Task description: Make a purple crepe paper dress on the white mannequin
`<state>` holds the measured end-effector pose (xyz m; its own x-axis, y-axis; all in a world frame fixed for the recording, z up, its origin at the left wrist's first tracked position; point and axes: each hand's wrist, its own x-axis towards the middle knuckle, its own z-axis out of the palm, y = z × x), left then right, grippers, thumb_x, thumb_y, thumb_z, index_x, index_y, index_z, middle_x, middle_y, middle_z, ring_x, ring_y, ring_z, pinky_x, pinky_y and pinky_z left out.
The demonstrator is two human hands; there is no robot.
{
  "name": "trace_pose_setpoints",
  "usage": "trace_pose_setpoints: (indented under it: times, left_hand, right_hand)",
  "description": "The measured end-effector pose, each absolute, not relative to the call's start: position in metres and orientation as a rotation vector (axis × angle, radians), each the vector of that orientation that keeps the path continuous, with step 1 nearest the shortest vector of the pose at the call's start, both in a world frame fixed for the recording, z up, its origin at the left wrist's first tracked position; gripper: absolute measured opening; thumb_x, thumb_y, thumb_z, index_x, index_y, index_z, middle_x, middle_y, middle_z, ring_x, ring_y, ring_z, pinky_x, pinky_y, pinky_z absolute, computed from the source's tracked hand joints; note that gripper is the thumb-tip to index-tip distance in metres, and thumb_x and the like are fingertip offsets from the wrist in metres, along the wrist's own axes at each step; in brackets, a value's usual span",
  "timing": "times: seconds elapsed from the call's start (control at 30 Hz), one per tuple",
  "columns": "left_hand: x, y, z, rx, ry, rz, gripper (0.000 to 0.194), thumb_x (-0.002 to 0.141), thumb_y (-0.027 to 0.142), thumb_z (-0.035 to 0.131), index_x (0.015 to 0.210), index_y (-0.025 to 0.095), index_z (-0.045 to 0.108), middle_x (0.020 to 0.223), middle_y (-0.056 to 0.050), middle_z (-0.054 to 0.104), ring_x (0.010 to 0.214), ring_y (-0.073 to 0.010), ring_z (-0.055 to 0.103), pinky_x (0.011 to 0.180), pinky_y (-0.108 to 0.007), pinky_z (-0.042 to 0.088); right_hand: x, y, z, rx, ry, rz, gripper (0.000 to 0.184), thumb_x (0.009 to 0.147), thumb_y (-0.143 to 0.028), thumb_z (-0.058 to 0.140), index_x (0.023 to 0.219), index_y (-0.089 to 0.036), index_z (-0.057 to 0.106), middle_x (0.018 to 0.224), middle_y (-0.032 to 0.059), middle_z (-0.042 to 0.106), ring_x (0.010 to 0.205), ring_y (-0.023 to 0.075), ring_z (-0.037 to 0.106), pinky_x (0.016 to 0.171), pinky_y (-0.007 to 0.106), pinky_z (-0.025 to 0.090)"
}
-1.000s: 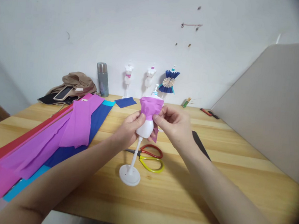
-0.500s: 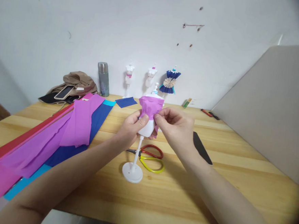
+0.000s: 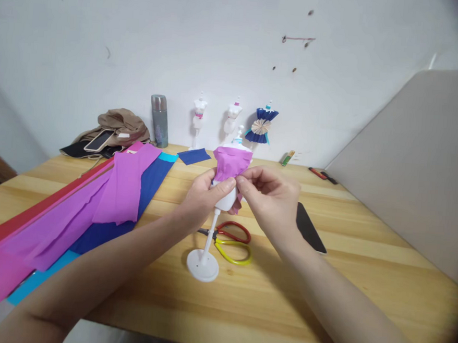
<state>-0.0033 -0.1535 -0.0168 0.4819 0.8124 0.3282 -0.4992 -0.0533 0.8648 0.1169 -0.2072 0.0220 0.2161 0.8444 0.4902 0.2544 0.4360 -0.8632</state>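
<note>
A small white dress-form mannequin [image 3: 226, 198] on a thin stand with a round base is held tilted above the table. Purple crepe paper [image 3: 233, 160] wraps its chest and waist, and a loose end hangs at its right side. My left hand [image 3: 206, 196] is closed round the torso, its thumb pressing the front at the paper's lower edge. Thumb and forefinger of my right hand [image 3: 268, 195] pinch the purple paper at the waist's right side. Scissors [image 3: 234, 242] with one red and one yellow handle lie beneath, behind the stand.
Strips of purple crepe paper [image 3: 119, 195] lie over blue and red sheets at left. Behind stand a flask [image 3: 160, 122], two white mannequins [image 3: 198, 118] and one dressed in blue paper [image 3: 261, 126]. A dark flat object [image 3: 310, 228] lies right, near a partition [image 3: 410, 153].
My left thumb has slid right along the paper's lower edge, closer to my right fingertips. My right hand keeps its pinch, and the view has shifted slightly.
</note>
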Motion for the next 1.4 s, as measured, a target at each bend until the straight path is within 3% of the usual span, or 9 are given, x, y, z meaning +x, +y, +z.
trace_pose_setpoints:
  times: [0.2, 0.37, 0.63, 0.73, 0.9, 1.17, 1.4]
  left_hand:
    - [-0.007, -0.15, -0.013, 1.285, 0.427, 1.153, 0.044, 0.081, 0.054, 0.072, 0.099, 0.016, 0.06, 0.073, -0.003, 0.068, 0.06, -0.0153, 0.064, 0.06, -0.027, 0.051]
    - [-0.011, -0.151, -0.005, 1.428, 0.524, 1.229, 0.036, 0.081, 0.048, 0.071, 0.095, 0.017, 0.06, 0.072, -0.001, 0.066, 0.064, -0.0155, 0.062, 0.062, -0.026, 0.05]
    - [-0.014, -0.148, 0.0, 1.596, 0.536, 1.341, 0.028, 0.081, 0.037, 0.07, 0.098, 0.016, 0.063, 0.086, -0.003, 0.067, 0.078, -0.0173, 0.061, 0.07, -0.027, 0.049]
    - [-0.018, -0.142, 0.001, 1.586, 0.504, 1.333, 0.029, 0.082, 0.04, 0.073, 0.095, 0.016, 0.065, 0.086, -0.004, 0.067, 0.079, -0.0169, 0.061, 0.072, -0.026, 0.049]
    - [-0.021, -0.139, 0.004, 1.344, 0.254, 1.127, 0.04, 0.084, 0.052, 0.071, 0.099, 0.016, 0.061, 0.076, -0.003, 0.066, 0.062, -0.0139, 0.062, 0.06, -0.025, 0.05]
    - [-0.02, -0.14, 0.002, 1.252, 0.14, 0.977, 0.053, 0.071, 0.052, 0.082, 0.1, 0.014, 0.057, 0.069, -0.002, 0.066, 0.056, -0.0156, 0.065, 0.05, -0.024, 0.051]
    - [-0.018, -0.142, -0.002, 1.223, 0.162, 0.925, 0.048, 0.072, 0.051, 0.078, 0.089, 0.012, 0.057, 0.061, -0.001, 0.063, 0.044, -0.0123, 0.058, 0.04, -0.021, 0.042]
  right_hand:
    - [0.115, -0.215, 0.024, -1.156, -1.572, 0.204, 0.011, 0.084, -0.025, 0.061, 0.077, -0.024, 0.07, 0.059, -0.0009, 0.063, 0.053, 0.0153, 0.055, 0.056, 0.032, 0.045]
    - [0.114, -0.219, 0.024, -1.162, -1.613, 0.369, 0.015, 0.085, -0.028, 0.057, 0.086, -0.024, 0.071, 0.061, -0.001, 0.059, 0.058, 0.0165, 0.055, 0.054, 0.03, 0.042]
    - [0.108, -0.22, 0.018, -1.107, -1.574, 0.295, 0.018, 0.083, -0.027, 0.059, 0.066, -0.025, 0.063, 0.057, -0.0003, 0.051, 0.058, 0.0168, 0.05, 0.056, 0.032, 0.043]
    - [0.107, -0.219, 0.018, -1.092, -1.553, 0.353, 0.01, 0.081, -0.028, 0.062, 0.078, -0.026, 0.071, 0.058, -0.0014, 0.052, 0.057, 0.0164, 0.05, 0.056, 0.032, 0.043]
    - [0.109, -0.215, 0.024, -1.005, -1.414, 0.611, 0.028, 0.079, -0.027, 0.063, 0.105, -0.025, 0.074, 0.061, -0.0035, 0.056, 0.061, 0.017, 0.059, 0.06, 0.034, 0.05]
    - [0.114, -0.209, 0.027, -0.93, -1.297, 0.717, 0.01, 0.078, -0.033, 0.072, 0.083, -0.025, 0.069, 0.055, -0.004, 0.062, 0.05, 0.0158, 0.061, 0.054, 0.034, 0.053]
    - [0.116, -0.207, 0.028, -0.939, -1.326, 0.71, 0.018, 0.08, -0.035, 0.072, 0.068, -0.026, 0.062, 0.055, -0.0018, 0.062, 0.047, 0.0154, 0.057, 0.049, 0.033, 0.05]
